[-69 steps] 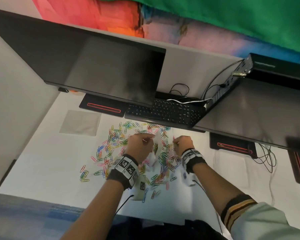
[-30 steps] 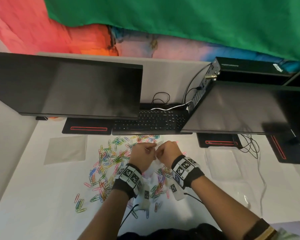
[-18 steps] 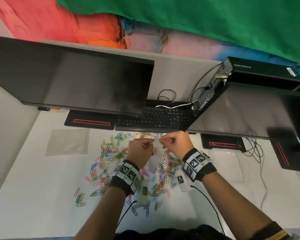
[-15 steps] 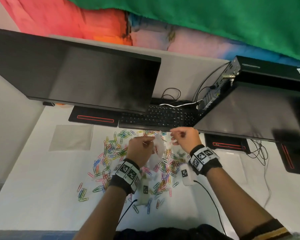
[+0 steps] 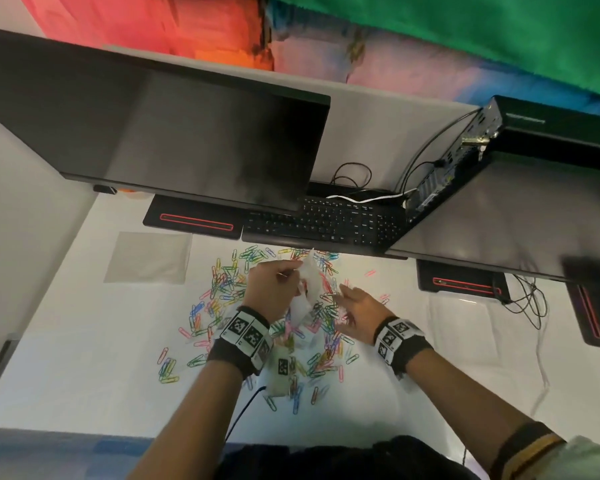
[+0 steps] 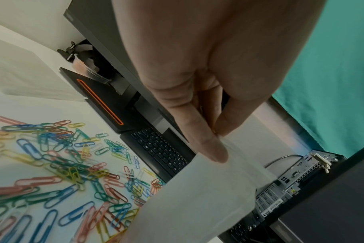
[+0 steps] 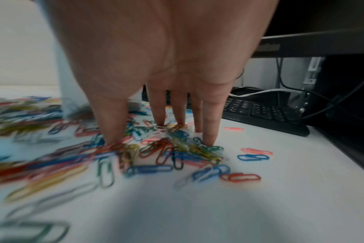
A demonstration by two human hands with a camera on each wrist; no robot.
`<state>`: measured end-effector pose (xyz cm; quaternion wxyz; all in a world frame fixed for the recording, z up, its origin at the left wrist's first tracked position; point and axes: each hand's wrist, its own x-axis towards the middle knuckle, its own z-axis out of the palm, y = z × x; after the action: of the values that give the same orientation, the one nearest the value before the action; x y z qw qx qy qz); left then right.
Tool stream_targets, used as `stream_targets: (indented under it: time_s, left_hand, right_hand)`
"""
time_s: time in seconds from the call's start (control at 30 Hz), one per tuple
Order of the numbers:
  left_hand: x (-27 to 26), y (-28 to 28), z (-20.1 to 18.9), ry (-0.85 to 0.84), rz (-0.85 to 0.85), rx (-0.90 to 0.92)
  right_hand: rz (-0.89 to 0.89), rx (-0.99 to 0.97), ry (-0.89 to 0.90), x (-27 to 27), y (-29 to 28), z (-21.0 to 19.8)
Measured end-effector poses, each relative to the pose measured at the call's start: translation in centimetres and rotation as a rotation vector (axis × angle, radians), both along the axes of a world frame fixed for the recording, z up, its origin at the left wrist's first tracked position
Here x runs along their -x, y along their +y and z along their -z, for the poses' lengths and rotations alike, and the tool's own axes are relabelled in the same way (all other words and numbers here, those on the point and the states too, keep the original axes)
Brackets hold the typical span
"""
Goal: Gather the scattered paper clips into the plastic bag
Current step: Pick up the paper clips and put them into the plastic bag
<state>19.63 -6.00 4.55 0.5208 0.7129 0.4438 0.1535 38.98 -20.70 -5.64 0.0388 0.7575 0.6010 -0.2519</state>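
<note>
Your left hand [image 5: 274,284] is raised above the white table [image 5: 66,358], its thumb and forefinger pinching the top edge of the small clear plastic bag [image 5: 307,289], which hangs down from that pinch over the heap (the left wrist view shows the fingertips [image 6: 214,151] pressed together on the bag's rim). Your right hand [image 5: 359,308] is down on the table just right of the bag, fingers straight and spread, their tips [image 7: 112,136] touching the loose multicoloured paper clips [image 5: 222,289]. Nothing is gripped in it.

The clips lie scattered across the middle of the table, thickest under and between your two hands, with a thinner spread to the left and a few pink ones apart on the right. Whether any clips sit inside the bag cannot be told.

Behind the heap is a black keyboard [image 5: 326,225], partly under two dark monitors [image 5: 187,140]. A flat translucent sheet [image 5: 149,258] lies on the table to the left, well apart from the clips.
</note>
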Motion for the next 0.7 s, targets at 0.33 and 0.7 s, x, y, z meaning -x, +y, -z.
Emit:
stream_targets:
  time_s: [0.33,0.7]
  left_hand:
    - [-0.6,-1.0,-0.5,0.013,0.044,-0.025]
    - [-1.8,-1.7,0.0,0.060,0.131,-0.035]
  right_hand:
    - [0.438,-0.180,0.110,-0.2,0.6,-0.8]
    - [1.103,-0.441,1.462,-0.3,0.8,-9.8]
